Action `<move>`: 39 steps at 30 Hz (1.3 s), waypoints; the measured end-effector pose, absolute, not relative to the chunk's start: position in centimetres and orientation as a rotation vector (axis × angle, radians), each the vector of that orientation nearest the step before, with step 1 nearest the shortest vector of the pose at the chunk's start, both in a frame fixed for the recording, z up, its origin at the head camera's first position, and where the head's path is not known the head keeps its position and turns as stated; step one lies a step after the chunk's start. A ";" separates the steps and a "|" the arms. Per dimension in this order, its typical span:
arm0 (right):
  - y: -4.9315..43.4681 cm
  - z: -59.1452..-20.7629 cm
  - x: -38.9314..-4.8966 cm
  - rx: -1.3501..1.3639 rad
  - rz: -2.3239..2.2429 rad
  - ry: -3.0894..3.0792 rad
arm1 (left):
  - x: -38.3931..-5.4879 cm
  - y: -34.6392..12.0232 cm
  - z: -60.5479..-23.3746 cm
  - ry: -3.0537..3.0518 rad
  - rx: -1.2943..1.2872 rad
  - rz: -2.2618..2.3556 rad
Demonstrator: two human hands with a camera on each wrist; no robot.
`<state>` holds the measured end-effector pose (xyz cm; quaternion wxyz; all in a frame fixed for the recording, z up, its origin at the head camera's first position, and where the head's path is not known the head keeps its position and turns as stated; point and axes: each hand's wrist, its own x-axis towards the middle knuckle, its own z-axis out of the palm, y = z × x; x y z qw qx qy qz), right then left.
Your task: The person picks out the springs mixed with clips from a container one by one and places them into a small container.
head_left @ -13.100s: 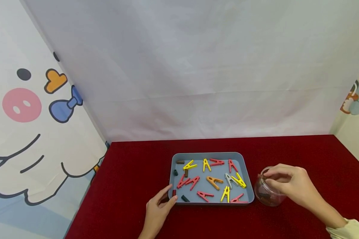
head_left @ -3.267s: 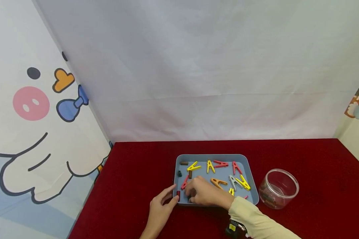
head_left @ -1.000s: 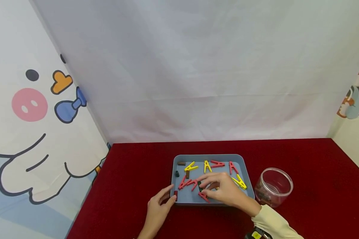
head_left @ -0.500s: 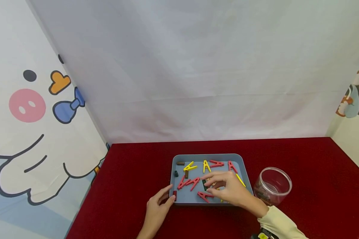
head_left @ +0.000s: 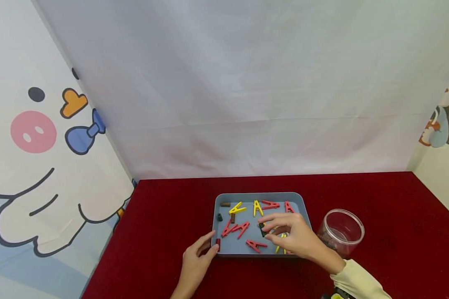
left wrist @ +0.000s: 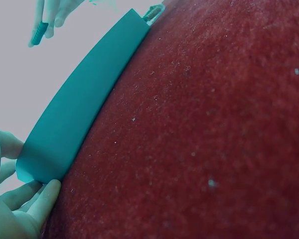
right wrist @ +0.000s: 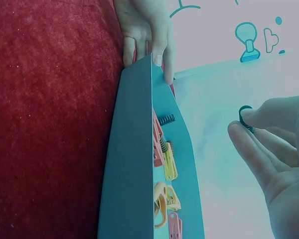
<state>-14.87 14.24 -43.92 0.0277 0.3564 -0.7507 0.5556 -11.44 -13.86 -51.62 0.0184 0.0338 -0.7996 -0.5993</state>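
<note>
The right grip [head_left: 294, 235] pinches a dark spring [head_left: 262, 230] over the tray [head_left: 235, 246]; the left grip [head_left: 197, 259] holds its corner, maybe to steady it

My right hand [head_left: 293, 236], over at the jar [head_left: 339, 241] thirteen seconds ago, is now hovering above the tray [head_left: 234, 246], and I am pinching a dark green spring [head_left: 262, 229] gone from its earlier spot at the near left. Since a second ago, I am moving it rightward. The near red clip [head_left: 256, 246], hidden beneath my hand three seconds ago, is showing again, while my hand is now covering the grey clip and the rightmost yellow clip.
</note>
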 end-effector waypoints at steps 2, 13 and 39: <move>14.4 -43.9 -14.8 1.097 1.717 -2.309 | -11.4 -13.9 -51.6 -2.482 0.104 -1.857; 16.0 -43.3 -14.4 1.037 1.688 -2.327 | -11.3 -13.7 -51.4 -2.480 0.102 -1.840; 19.1 -42.7 -14.0 1.029 1.604 -2.298 | -11.2 -13.5 -51.2 -2.501 0.130 -1.835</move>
